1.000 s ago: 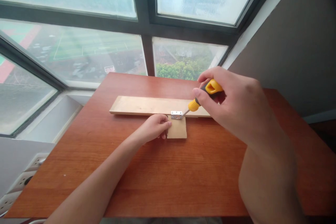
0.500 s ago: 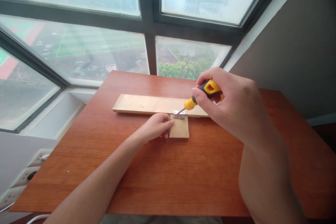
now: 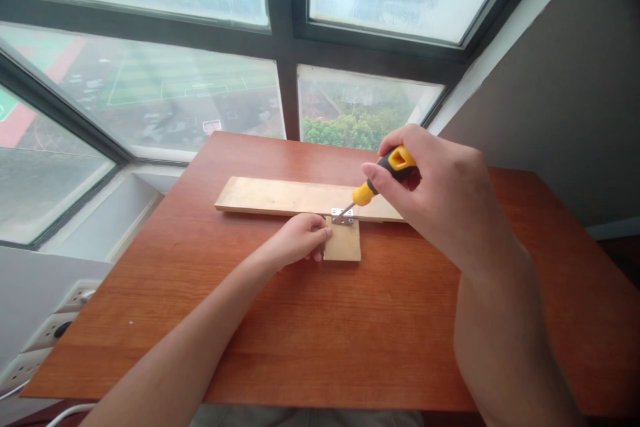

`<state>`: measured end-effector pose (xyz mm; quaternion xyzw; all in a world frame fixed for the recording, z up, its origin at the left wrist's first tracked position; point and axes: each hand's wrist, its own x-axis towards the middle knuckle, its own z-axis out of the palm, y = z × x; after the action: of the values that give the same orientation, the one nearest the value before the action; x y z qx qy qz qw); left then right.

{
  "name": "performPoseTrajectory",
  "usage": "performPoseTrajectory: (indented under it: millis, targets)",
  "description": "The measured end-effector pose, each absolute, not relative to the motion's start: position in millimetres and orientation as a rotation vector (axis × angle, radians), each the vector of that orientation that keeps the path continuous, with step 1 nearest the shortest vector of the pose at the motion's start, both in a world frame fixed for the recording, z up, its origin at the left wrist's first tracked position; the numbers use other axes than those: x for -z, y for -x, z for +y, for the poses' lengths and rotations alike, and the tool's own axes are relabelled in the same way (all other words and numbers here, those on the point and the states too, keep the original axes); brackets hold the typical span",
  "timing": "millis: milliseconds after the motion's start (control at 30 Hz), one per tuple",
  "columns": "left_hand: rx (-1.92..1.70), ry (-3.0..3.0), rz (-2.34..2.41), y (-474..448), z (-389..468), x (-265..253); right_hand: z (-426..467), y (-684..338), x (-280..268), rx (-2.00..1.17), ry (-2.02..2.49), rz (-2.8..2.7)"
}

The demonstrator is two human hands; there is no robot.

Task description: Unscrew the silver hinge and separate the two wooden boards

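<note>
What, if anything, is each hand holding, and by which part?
Right hand: yellow-and-black screwdriver, by its handle. Left hand: small, square, tan wooden board, by its left edge.

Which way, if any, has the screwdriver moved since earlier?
Yes, leftward: the tip of the screwdriver went from the right end of the hinge to its left end.

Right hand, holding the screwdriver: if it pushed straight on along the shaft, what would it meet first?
Probably the metal hinge, where the tip of the screwdriver seems to rest, though depth there is hard to judge.
</note>
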<state>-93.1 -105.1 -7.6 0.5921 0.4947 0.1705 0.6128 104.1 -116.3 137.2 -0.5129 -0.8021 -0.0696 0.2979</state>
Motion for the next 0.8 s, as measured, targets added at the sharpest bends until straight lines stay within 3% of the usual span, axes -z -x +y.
performPoseTrajectory:
  millis: [167,367,700,800]
  targets:
    - [-0.393,-1.373,1.139,93,-105,8,-118,-104,-139,0.144,1.379,-2.14]
    - [-0.396,-1.399,1.14,93,-105,5,-126,-107,-145,-0.182,1.134,-2.347]
    - [-0.392,-1.425,1.152,94,-105,8,-127,-100,-141,-0.166,1.142,-2.268]
    - [-0.398,-1.424,1.144,94,-105,10,-125,-95,-136,0.027,1.3,-2.154]
